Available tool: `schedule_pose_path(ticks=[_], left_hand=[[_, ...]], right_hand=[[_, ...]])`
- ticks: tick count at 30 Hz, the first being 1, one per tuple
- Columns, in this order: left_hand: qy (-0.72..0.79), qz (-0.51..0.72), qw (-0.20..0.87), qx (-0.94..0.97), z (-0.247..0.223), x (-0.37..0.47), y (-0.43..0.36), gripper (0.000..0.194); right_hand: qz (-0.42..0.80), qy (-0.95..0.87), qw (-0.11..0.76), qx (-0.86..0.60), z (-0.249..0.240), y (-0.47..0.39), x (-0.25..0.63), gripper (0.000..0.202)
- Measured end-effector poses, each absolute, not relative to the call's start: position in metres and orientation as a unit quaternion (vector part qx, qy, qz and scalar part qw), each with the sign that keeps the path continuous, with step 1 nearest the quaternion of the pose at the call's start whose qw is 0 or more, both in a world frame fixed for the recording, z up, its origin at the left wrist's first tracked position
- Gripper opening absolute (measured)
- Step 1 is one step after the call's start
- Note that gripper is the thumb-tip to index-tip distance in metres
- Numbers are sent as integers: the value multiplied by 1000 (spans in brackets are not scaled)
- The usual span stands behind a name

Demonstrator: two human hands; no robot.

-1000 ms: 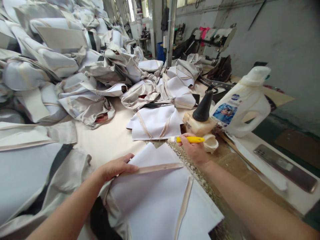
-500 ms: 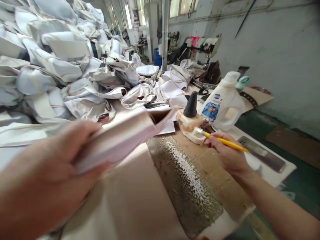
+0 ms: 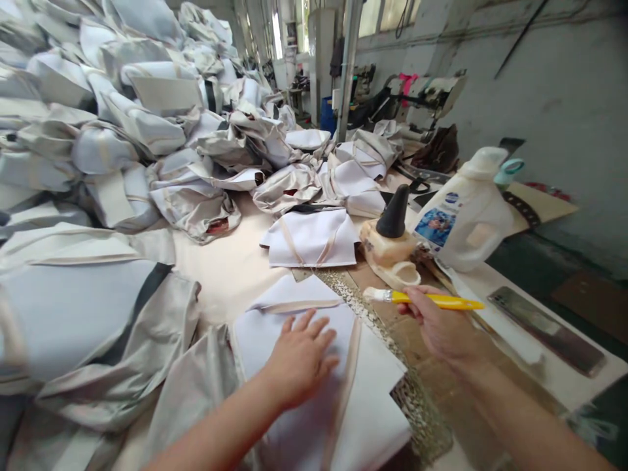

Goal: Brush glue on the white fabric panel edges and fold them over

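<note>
My left hand [image 3: 304, 360] lies with fingers spread on a white bag piece [image 3: 377, 392] that has beige tape strips along its seams. Part of this piece covers a speckled, glue-crusted board [image 3: 417, 405]. My right hand [image 3: 436, 324] grips a yellow-handled brush [image 3: 441, 301], its pale bristles pointing left over the board's edge. Just beyond the brush is a glue pot [image 3: 392, 248] with a black cone-shaped top and a small open cup at its front. A smaller white taped piece [image 3: 314, 235] lies past the board.
A tall heap of white and grey bag pieces [image 3: 161, 111] fills the left and back. At right stand a large white plastic jug [image 3: 466, 209] and a phone [image 3: 547, 330] lying flat. Another bag piece [image 3: 73, 314] lies at left. A sewing machine [image 3: 436, 98] is behind.
The blurred piece that my left hand held up is gone from its grasp; that hand now rests spread on a white piece over the board. The brush has swung level, away from the pot's cup.
</note>
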State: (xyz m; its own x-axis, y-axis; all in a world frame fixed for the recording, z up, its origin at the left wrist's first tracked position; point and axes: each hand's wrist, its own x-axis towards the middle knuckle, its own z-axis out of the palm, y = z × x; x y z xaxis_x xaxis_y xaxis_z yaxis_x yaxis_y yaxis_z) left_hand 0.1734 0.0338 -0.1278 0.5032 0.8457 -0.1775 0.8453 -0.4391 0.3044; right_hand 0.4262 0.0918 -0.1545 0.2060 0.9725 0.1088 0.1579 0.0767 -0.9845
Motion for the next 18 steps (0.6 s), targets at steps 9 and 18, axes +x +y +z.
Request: schedule_pose_path(ticks=[9, 18], left_hand=[[574, -4, 177, 799, -195, 167, 79, 61], [575, 53, 194, 793, -209, 162, 73, 60]], right_hand=[[518, -521, 411, -540, -202, 154, 353, 30], [448, -589, 379, -555, -202, 196, 300, 16]])
